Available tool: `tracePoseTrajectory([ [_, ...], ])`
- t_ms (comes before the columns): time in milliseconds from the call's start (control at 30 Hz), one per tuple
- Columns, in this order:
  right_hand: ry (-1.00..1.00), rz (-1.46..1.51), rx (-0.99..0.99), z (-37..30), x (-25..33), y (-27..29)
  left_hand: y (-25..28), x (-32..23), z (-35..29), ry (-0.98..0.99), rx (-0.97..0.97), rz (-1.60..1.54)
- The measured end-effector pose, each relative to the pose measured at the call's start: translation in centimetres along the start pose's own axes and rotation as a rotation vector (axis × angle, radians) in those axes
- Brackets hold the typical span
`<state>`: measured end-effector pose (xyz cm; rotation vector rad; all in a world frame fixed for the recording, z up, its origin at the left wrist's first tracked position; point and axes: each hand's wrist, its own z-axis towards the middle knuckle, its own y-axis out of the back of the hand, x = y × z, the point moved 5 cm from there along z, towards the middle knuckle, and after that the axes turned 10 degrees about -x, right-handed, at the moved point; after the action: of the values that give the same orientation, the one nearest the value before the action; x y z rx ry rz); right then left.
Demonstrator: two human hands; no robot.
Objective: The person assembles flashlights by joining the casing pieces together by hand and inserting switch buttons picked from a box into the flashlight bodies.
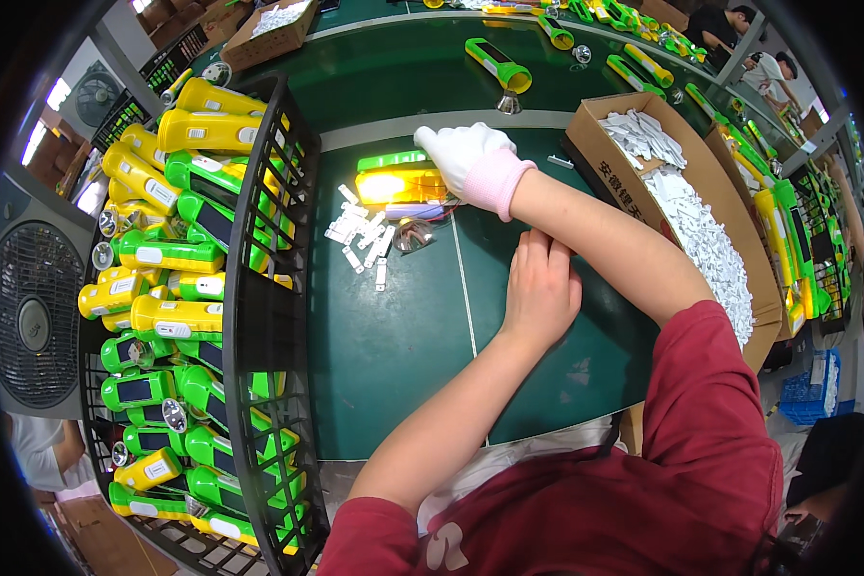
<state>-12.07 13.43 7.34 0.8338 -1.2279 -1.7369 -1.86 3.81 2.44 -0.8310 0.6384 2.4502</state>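
While my right hand [472, 160] is at the lit flashlight [384, 185] and left hand [540, 293] over the worktop [384, 355], can't tell either's fingers' grip.

Right hand [470, 158], upper centre of the frame: one knit glove [466, 144], white, fabric, fingers covered. Glove cuff [499, 182]: pale pink, ribbed, ending at the wrist. Left hand [542, 290], centre: ungloved. Forearms: both bare. Garment, lower edge of the frame: one shirt [595, 518], dark red, plain weave or knit not discernible. Right sleeve [706, 384], lower right: short, dark red. Left sleeve [370, 540], bottom, left of centre: short, matching. Marking: one pale print [444, 547], rounded shapes, on the shirt front.
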Motion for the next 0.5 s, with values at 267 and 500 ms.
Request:
tracePoseTrajectory([
  [267, 0.025, 0.284, 0.433, -1.3, -1.0, 0.4, 0.0, -0.1, 0.2, 0.011, 0.005, -0.029],
  [500, 0.058, 0.425, 0.429, -2.8, -3.8, -0.6, -0.2, -0.7, 0.1, -0.015, 0.06, -0.118],
])
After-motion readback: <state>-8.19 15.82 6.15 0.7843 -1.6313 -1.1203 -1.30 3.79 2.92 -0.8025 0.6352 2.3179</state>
